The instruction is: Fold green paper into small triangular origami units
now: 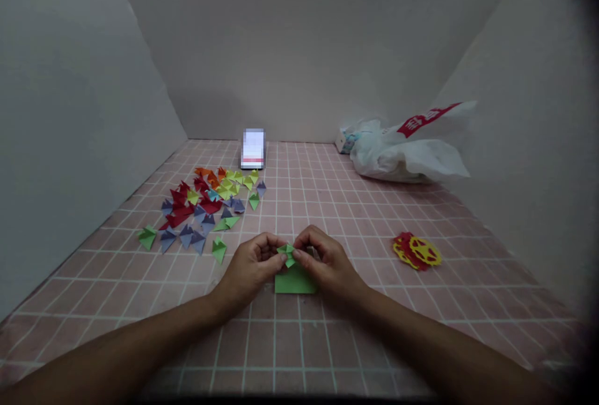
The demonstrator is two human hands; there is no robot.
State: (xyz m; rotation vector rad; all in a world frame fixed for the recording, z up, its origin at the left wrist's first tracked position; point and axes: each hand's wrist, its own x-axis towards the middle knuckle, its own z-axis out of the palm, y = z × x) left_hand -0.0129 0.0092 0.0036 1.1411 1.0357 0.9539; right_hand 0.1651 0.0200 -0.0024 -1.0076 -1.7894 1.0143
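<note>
A small folded piece of green paper (pixel 287 254) is pinched between both hands at the middle of the table. My left hand (pixel 255 263) grips its left side with thumb and fingers. On its right side, my right hand (pixel 325 261) holds it the same way. Below the folded piece, a flat green paper sheet (pixel 294 283) lies on the tablecloth, partly covered by my right hand. Just left of my left hand rests a green folded paper piece (pixel 218 249).
Many folded paper pieces in red (pixel 180 205), purple (pixel 186 235), yellow and orange lie at the left. A phone (pixel 253 149) stands at the back. Red and yellow round cut-outs (pixel 416 251) lie at right, with a white plastic bag (pixel 407 156) behind them.
</note>
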